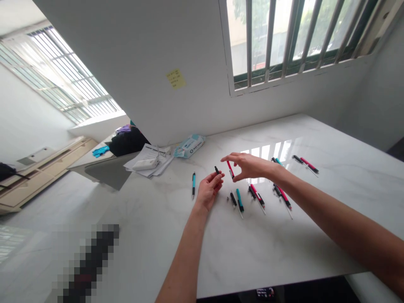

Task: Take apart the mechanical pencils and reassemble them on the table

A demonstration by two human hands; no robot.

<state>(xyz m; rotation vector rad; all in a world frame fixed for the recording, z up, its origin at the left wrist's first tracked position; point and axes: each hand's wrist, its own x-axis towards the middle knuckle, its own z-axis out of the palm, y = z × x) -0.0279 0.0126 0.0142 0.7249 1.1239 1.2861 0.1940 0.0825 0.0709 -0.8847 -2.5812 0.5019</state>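
Note:
My left hand [210, 189] pinches a small black pen part [216, 170] between thumb and fingertips, its tip pointing up. Just to the right, my right hand [244, 165] is spread, thumb and fingers apart. A red pen barrel [230, 169] shows in the gap of that hand, seemingly on the table; I cannot tell whether the thumb touches it. Nearest my hands lies a taken-apart teal pen [240, 199] with a black grip and a thin white refill. Left of my left hand rests a whole blue and black pen [193, 185].
Taken-apart red pens [257, 194], [284, 198] and another red pen set [309, 164] lie to the right on the white marbled table [158, 252]. A wipes packet [190, 146] and papers [150, 162] sit by the wall, below a yellow note [176, 79].

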